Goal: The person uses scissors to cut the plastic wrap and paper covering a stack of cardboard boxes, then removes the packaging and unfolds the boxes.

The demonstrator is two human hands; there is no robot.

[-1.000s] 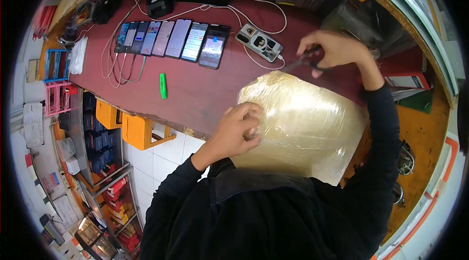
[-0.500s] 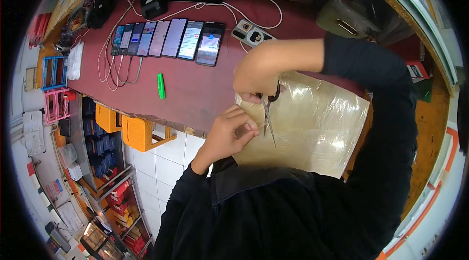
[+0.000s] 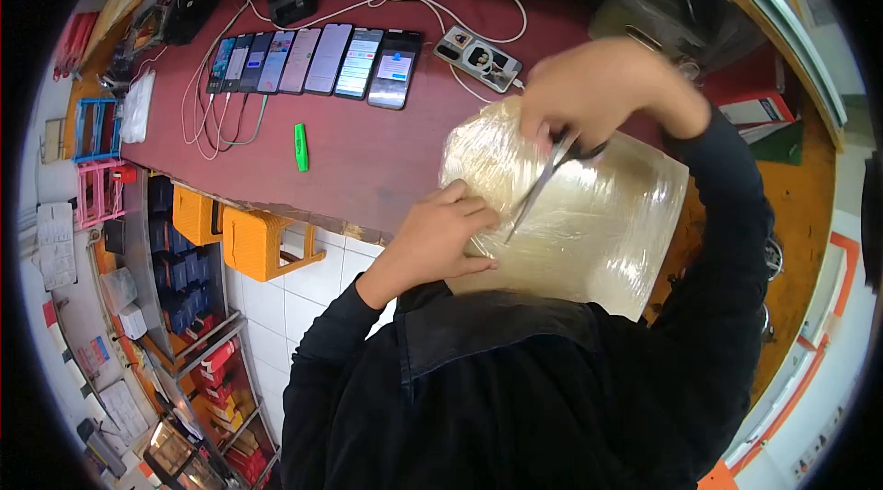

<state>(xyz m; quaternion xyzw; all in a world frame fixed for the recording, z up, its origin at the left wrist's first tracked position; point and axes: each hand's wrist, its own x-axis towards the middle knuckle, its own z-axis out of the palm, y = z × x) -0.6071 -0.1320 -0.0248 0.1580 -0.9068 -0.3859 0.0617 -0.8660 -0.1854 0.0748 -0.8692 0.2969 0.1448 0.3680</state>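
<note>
The wrapped package (image 3: 589, 223) is lying before you, its far edge near the cased phone (image 3: 478, 58). Your left hand (image 3: 446, 232) is resting spread on its left side; your right hand (image 3: 602, 92) is gripping scissors (image 3: 539, 188) over it. Leftward, red tabletop (image 3: 368, 159) is stretching toward the green marker (image 3: 301, 148).

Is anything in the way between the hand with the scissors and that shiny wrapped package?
Nothing visible: the right hand holds the scissors directly over the package. The left hand is on the package beside the blade tips, not between. Whether the blades touch, I can't tell.
</note>
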